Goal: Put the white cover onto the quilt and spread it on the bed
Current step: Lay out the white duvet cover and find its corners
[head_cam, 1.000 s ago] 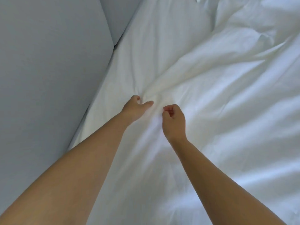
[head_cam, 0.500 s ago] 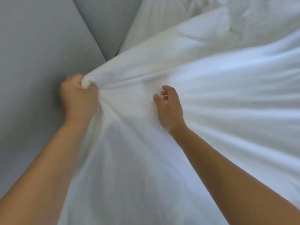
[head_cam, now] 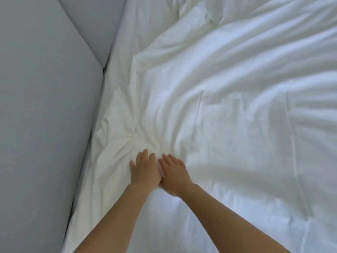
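Two forearms [head_cam: 113, 216] low in view, reaching forward and meeting near the wrists. Left hand [head_cam: 144, 170] and right hand [head_cam: 175, 172] side by side, touching along the inner edges, fingers straight, palms down, laid flat on the cover [head_cam: 228, 125]. Gripping nothing, only pressing. Some blur at the right wrist, so hard to say how firmly.

Just beyond the left fingertips, a pucker [head_cam: 127, 136] of creases fanning out toward the near-left border of the cloth. Lies ahead and a little left of both hands, nearer the left one. Looks like a corner of the cover bunched over the quilt inside, though white on white makes that uncertain.

Cover draped over most of the bed [head_cam: 118, 57], long run stretching away up and to the right, broad soft folds across it, not yet smooth. Judged as the spreading stage, with the next stroke likely outward from the pucker: left hand toward the border, right hand toward the wide middle.

Room for moving: generous to the right, cloth all the way to the frame's edge. Tight to the left, with only a narrow bare strip of bed beside the grey panel [head_cam: 45, 106] standing hard against it. Farther back, a heaped ridge [head_cam: 200, 15] of cover near the top, well apart from the hands.
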Action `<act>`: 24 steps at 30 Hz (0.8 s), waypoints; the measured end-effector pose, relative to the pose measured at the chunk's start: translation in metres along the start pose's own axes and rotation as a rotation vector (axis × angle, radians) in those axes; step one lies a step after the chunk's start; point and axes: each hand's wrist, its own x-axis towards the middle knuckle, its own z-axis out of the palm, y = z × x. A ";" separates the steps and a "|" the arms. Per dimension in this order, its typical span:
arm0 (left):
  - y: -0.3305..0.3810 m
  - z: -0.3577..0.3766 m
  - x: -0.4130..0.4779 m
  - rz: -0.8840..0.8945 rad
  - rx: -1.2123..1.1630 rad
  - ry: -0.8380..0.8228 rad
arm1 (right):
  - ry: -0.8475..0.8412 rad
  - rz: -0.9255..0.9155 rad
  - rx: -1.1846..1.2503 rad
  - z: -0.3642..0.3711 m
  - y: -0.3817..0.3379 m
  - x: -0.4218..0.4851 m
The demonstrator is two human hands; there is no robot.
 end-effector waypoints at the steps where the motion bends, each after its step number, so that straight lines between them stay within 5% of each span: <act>1: 0.005 0.003 -0.017 0.045 0.003 -0.005 | 0.034 0.045 0.034 -0.001 0.003 -0.019; 9: 0.066 0.024 -0.167 0.325 -0.070 0.073 | 0.358 0.356 0.315 0.010 0.036 -0.220; 24: 0.353 0.171 -0.530 0.860 -0.185 -0.274 | 1.148 0.975 0.974 0.139 0.178 -0.760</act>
